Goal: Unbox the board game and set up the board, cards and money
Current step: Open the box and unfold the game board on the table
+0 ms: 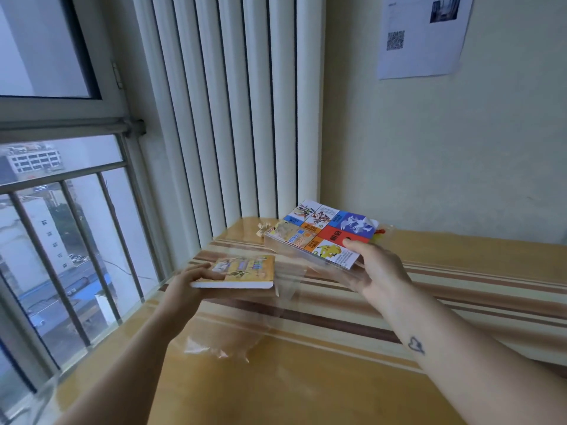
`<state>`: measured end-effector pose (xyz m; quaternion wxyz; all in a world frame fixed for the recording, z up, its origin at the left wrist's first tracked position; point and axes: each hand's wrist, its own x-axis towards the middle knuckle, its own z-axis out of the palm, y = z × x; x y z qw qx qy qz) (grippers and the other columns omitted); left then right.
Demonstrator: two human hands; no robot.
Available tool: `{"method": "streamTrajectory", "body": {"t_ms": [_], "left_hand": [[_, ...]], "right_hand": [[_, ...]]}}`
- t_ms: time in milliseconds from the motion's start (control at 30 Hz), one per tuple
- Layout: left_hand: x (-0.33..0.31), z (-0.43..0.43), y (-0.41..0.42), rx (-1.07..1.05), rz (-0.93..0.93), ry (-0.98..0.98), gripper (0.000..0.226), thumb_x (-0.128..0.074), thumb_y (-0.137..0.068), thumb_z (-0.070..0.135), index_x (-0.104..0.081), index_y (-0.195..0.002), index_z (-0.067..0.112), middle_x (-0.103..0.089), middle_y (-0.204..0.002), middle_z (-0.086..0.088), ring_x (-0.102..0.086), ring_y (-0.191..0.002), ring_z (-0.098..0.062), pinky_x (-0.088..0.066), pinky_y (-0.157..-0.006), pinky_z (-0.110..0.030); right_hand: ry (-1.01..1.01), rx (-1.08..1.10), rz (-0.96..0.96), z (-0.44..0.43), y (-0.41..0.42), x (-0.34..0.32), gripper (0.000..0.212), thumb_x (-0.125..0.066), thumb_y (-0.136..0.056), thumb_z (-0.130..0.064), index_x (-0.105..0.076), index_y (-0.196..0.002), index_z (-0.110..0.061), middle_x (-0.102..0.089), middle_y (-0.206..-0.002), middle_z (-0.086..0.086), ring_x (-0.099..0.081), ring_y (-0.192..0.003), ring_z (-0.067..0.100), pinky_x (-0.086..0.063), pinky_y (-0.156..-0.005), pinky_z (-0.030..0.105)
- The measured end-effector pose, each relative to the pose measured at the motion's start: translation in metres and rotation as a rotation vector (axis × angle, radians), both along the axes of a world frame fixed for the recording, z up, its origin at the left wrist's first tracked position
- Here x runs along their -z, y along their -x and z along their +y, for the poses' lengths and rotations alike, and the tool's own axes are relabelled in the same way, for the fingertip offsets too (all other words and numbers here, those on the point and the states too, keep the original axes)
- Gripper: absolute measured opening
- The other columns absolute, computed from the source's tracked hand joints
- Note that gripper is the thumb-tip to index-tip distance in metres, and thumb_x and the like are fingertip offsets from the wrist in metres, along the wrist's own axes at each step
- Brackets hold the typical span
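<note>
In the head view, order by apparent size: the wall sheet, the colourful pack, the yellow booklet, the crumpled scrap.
1. wall sheet and colourful pack: too alike to rank; the sheet is farther away.
2. yellow booklet.
3. crumpled scrap.

You've got a barred window (pixel 73 259) on your left, white vertical blinds (pixel 233 118) ahead, and a QR-code sheet (pixel 423 35) on the wall (pixel 445 148) above the striped desk (pixel 337 378).

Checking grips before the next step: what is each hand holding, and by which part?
Left hand holds the yellow booklet by its left end; right hand grips the colourful game pack at its near corner.
</note>
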<state>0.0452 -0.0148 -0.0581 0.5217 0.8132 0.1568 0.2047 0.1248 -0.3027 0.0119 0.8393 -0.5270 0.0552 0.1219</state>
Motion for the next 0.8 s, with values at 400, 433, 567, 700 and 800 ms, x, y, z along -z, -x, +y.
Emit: {"method": "streamTrajectory", "body": {"t_ms": [400, 433, 567, 700, 800], "left_hand": [[0.006, 0.046, 0.027, 0.191, 0.424, -0.497, 0.054, -0.057, -0.082, -0.001, -0.060, -0.115, 0.041, -0.042, -0.131, 0.004, -0.037, -0.128, -0.010, -0.028, -0.109, -0.024], [0.002, 0.048, 0.028, 0.184, 0.452, -0.470, 0.049, -0.058, -0.085, 0.004, -0.058, -0.124, 0.033, -0.042, -0.133, 0.005, -0.040, -0.126, -0.011, -0.032, -0.107, -0.025], [-0.007, 0.052, 0.034, 0.034, 0.449, -0.244, 0.045, -0.045, -0.085, -0.006, -0.056, -0.124, 0.015, -0.050, -0.118, 0.002, -0.049, -0.102, -0.014, -0.043, -0.086, -0.028], [-0.006, 0.041, 0.026, -0.201, 0.280, -0.202, 0.032, -0.048, -0.094, 0.009, -0.052, -0.125, 0.009, -0.058, -0.123, -0.009, -0.054, -0.103, -0.020, -0.045, -0.086, -0.032], [-0.001, 0.025, 0.014, -0.123, 0.310, -0.174, 0.044, -0.049, -0.097, 0.027, -0.043, -0.138, 0.012, -0.057, -0.124, -0.003, -0.057, -0.093, -0.012, -0.047, -0.064, -0.015]], "right_hand": [[0.120, -0.313, 0.156, 0.105, -0.014, 0.045, 0.011, -0.065, -0.085, -0.003, -0.059, -0.093, -0.008, -0.068, -0.077, 0.010, -0.066, -0.061, 0.020, -0.056, -0.054, 0.031], [0.121, -0.349, 0.162, 0.111, -0.013, 0.050, 0.013, -0.064, -0.086, -0.004, -0.059, -0.097, -0.008, -0.068, -0.081, 0.011, -0.067, -0.062, 0.022, -0.057, -0.051, 0.031], [0.120, -0.421, 0.165, 0.127, -0.016, 0.063, 0.016, -0.065, -0.085, -0.002, -0.060, -0.100, -0.005, -0.072, -0.079, 0.012, -0.070, -0.063, 0.022, -0.058, -0.051, 0.032], [0.233, -0.468, 0.098, 0.135, -0.020, 0.074, 0.016, -0.066, -0.084, -0.001, -0.064, -0.100, -0.003, -0.073, -0.092, 0.016, -0.071, -0.078, 0.026, -0.057, -0.063, 0.036], [0.321, -0.480, 0.065, 0.138, -0.021, 0.076, 0.013, -0.069, -0.083, -0.004, -0.065, -0.096, -0.004, -0.074, -0.086, 0.013, -0.071, -0.075, 0.024, -0.055, -0.062, 0.032]]}}
